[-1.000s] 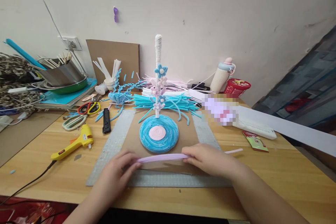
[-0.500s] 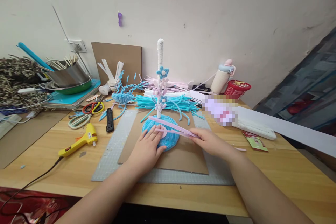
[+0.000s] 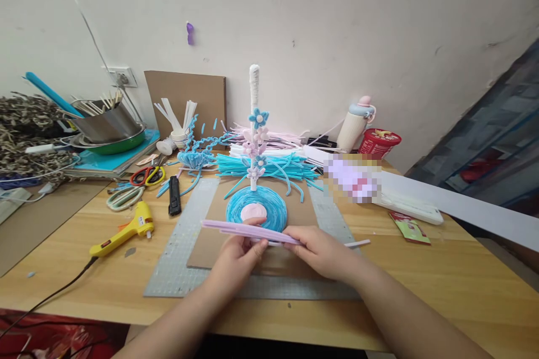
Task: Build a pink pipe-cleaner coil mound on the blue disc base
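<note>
Lilac pipe-cleaner bundle (image 3: pixel 248 231) is held roughly level just in front of the blue coiled disc (image 3: pixel 275 210), with its left end sticking out past the disc's left edge. We see both hands closed on it. The left hand (image 3: pixel 238 261) pinches it from below near the middle, thumb on top. The right hand (image 3: pixel 320 249) grips the right end, fingers curled over. One thin pale strand (image 3: pixel 357 243) pokes out to the right of the right hand, low over the worktop (image 3: pixel 442 269).

The disc has a pink centre (image 3: pixel 253 212). A white wrapped stem (image 3: pixel 254 84) stands upright at the disc's far edge, with blue and pink flowers on it. The disc sits on a brown cardboard sheet (image 3: pixel 206 247), which lies on a grey cutting mat (image 3: pixel 177 258).

Behind the disc we note a pile of turquoise pipe cleaners (image 3: pixel 269 165). Left of the disc is a black utility knife (image 3: pixel 173 195), and further left a yellow glue gun (image 3: pixel 124 231). Scissors (image 3: pixel 145 175) lie behind-left of the disc. Well right of the disc is a small green-red packet (image 3: pixel 409 228).
</note>
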Available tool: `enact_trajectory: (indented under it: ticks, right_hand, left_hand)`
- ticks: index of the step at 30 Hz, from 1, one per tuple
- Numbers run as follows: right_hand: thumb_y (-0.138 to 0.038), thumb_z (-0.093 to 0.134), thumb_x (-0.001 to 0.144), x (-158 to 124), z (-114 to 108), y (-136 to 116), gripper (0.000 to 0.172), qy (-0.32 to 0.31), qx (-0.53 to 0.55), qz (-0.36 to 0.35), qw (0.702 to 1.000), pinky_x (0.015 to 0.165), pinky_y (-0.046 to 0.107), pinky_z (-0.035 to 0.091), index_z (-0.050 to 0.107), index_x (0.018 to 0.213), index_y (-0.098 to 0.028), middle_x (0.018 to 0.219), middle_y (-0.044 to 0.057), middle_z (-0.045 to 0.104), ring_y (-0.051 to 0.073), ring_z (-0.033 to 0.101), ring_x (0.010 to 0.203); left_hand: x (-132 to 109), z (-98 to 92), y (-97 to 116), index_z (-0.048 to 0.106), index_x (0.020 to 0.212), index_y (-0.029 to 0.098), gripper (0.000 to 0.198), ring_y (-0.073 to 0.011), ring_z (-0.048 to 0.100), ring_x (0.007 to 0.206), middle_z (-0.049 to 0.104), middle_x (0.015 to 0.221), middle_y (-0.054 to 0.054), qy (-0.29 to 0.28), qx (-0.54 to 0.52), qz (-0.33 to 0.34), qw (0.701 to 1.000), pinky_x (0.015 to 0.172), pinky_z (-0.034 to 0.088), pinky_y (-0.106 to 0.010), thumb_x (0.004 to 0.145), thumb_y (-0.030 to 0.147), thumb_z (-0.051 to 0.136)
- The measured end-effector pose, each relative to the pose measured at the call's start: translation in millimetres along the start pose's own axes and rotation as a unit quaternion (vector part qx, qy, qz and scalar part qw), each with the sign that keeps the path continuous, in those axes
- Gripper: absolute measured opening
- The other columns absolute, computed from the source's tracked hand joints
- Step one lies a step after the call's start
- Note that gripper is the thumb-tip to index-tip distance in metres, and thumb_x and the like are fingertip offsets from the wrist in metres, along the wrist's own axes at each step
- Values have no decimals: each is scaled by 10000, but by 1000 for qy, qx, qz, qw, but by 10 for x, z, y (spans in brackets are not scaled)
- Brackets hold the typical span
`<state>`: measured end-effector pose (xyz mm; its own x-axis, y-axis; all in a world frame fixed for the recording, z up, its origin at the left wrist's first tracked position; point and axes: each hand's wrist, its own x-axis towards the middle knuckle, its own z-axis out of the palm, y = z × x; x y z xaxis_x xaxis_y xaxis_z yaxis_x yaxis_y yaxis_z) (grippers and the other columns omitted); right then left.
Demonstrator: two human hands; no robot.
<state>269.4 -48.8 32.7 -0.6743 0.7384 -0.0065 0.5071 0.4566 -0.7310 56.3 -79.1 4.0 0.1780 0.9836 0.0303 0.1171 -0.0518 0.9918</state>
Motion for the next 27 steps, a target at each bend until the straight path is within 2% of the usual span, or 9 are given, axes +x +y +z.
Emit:
enact_trajectory:
  ticks: [3, 5, 6, 9, 11, 15, 18, 23, 27]
  right_hand:
    - [-308, 438, 953, 2, 100, -81, 207, -17, 4, -20, 1000, 740, 273, 408, 606, 1010, -202, 977, 44, 669, 192, 593, 864]
    - [-316, 436, 951, -1, 147, -119, 202, -31, 3, -23, 999, 736, 274, 414, 599, 975, -199, 965, 49, 670, 195, 597, 855]
    - [-308, 436, 948, -4, 161, -132, 193, -34, 2, -21, 999, 730, 273, 414, 595, 944, -199, 948, 46, 670, 193, 597, 841]
    - [-282, 430, 936, -9, 169, -136, 192, -27, 34, 10, 999, 676, 255, 407, 579, 851, -196, 813, 20, 646, 163, 575, 743]
    - [-305, 412, 939, -5, 160, -108, 222, -37, 102, 58, 992, 582, 226, 388, 568, 831, -191, 666, -12, 582, 122, 518, 601]
    - [-394, 401, 931, 20, 151, -21, 274, -100, 262, 149, 948, 384, 175, 275, 555, 867, -176, 518, -63, 494, 62, 360, 375]
    - [-418, 411, 915, 39, 146, 15, 285, -120, 313, 173, 926, 331, 161, 253, 554, 875, -175, 493, -70, 510, 50, 338, 318]
    - [-426, 428, 905, 31, 106, -1, 315, -154, 341, 176, 911, 323, 153, 255, 595, 915, -159, 491, -62, 523, 43, 336, 316]
    - [-461, 454, 891, 30, 113, -1, 343, -172, 361, 174, 900, 329, 165, 219, 606, 937, -157, 495, -70, 495, 39, 307, 325]
  left_hand:
    - [-80, 97, -2, 665, 913, 138, 316, -95, 444, 477, 548, 587, 28, -7, -41, -60, 997, 482, 359, -227, 764, 415, 643]
    - [-120, 135, 24, 657, 735, 145, 292, -93, 443, 443, 537, 529, 28, -5, -55, -82, 995, 462, 350, -225, 741, 437, 650]
    - [-134, 145, 42, 655, 706, 147, 298, -98, 459, 441, 551, 520, 19, -3, -59, -87, 995, 466, 361, -227, 735, 444, 652]
    - [-151, 144, 103, 666, 704, 150, 296, -120, 520, 466, 611, 537, -14, 23, -83, -84, 993, 486, 414, -238, 713, 446, 682]
    - [-148, 126, 133, 657, 695, 151, 291, -130, 556, 487, 637, 559, -26, 62, -113, -75, 989, 499, 451, -244, 690, 436, 718]
    - [-121, 74, 146, 642, 776, 149, 321, -152, 647, 595, 686, 690, -34, 154, -192, -71, 966, 542, 525, -247, 639, 400, 786]
    - [-89, 26, 132, 625, 823, 141, 374, -146, 682, 659, 701, 778, -39, 191, -247, -88, 946, 575, 550, -222, 617, 387, 818]
    - [-63, -28, 143, 594, 813, 138, 426, -103, 666, 619, 681, 719, -2, 216, -299, -105, 923, 569, 549, -177, 559, 346, 866]
    - [-72, -14, 164, 617, 827, 122, 440, -112, 653, 595, 679, 699, -18, 192, -296, -112, 929, 537, 545, -190, 545, 344, 872]
